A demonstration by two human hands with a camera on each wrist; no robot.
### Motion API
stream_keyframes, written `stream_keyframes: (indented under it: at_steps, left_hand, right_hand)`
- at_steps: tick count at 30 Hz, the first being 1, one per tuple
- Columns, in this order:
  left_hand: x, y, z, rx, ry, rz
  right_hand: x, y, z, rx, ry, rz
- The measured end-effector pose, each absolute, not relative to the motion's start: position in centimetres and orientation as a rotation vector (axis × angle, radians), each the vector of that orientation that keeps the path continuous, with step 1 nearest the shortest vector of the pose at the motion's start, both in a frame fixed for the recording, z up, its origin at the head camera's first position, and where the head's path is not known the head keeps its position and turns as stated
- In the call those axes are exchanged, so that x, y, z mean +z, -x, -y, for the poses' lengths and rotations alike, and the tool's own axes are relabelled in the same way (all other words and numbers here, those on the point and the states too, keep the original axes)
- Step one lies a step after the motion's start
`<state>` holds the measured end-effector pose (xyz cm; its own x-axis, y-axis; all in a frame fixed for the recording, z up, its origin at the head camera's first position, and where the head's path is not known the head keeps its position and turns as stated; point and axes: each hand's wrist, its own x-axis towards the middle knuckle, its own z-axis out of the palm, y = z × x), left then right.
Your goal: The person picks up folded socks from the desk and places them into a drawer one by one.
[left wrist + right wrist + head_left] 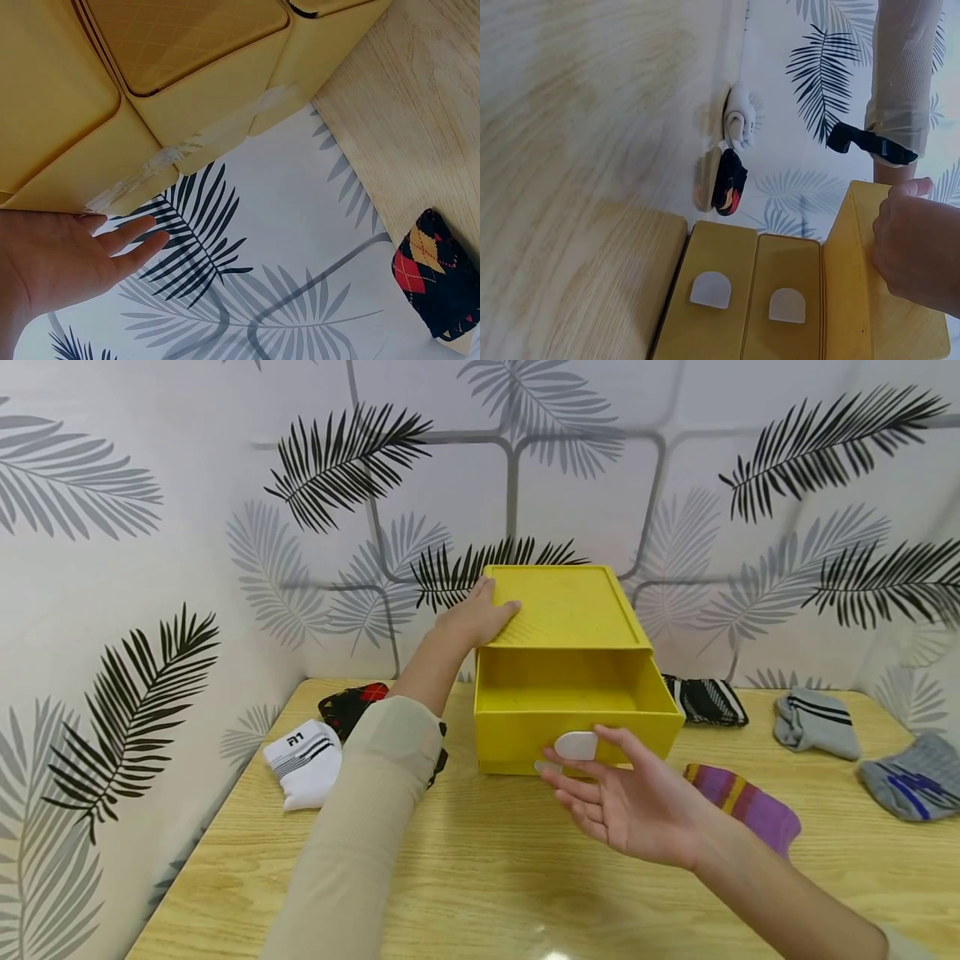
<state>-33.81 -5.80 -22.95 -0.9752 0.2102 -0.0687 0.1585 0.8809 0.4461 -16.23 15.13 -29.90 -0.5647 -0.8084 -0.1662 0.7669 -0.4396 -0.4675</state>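
Note:
A yellow drawer box (558, 606) stands at the back of the table with its top drawer (517, 742) pulled out; the visible inside of that drawer is bare. My left hand (477, 614) rests along the top left edge of the box, thumb on the lid, and its fingers reach out straight past the side in the left wrist view. At the drawer front, my right hand (637, 806) pinches the white handle (576, 745) between thumb and index finger, the other fingers loosely spread below. Two lower drawers with white handles (787, 306) are closed in the right wrist view.
Left of the box lie a white folded sock (303, 764) and a black argyle sock (435, 277). On the right are a black striped sock (708, 702), a purple sock (757, 810), a grey sock (817, 722) and a grey-blue sock (915, 778). A leaf-patterned wall backs the table.

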Motion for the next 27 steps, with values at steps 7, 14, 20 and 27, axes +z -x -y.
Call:
stream_keyframes:
  at_steps: [7, 14, 20, 27]
  left_hand:
    - [-22.9, 33.9, 5.7, 0.690, -0.296, -2.924]
    - [-23.0, 34.2, 5.8, 0.676, -0.289, -2.933]
    - [-23.0, 34.1, 5.8, 0.691, -0.293, -2.916]
    - [-22.9, 34.0, 5.8, 0.699, -0.294, -2.917]
  right_hand:
    - [-30.0, 14.6, -15.5, -2.047, 0.117, -0.566]
    - [-30.2, 13.6, -15.6, -2.037, 0.142, -0.545]
    - [-30.3, 13.0, -15.2, -2.030, 0.158, -0.565]
    - [-30.4, 12.4, -14.8, -2.033, 0.160, -0.548]
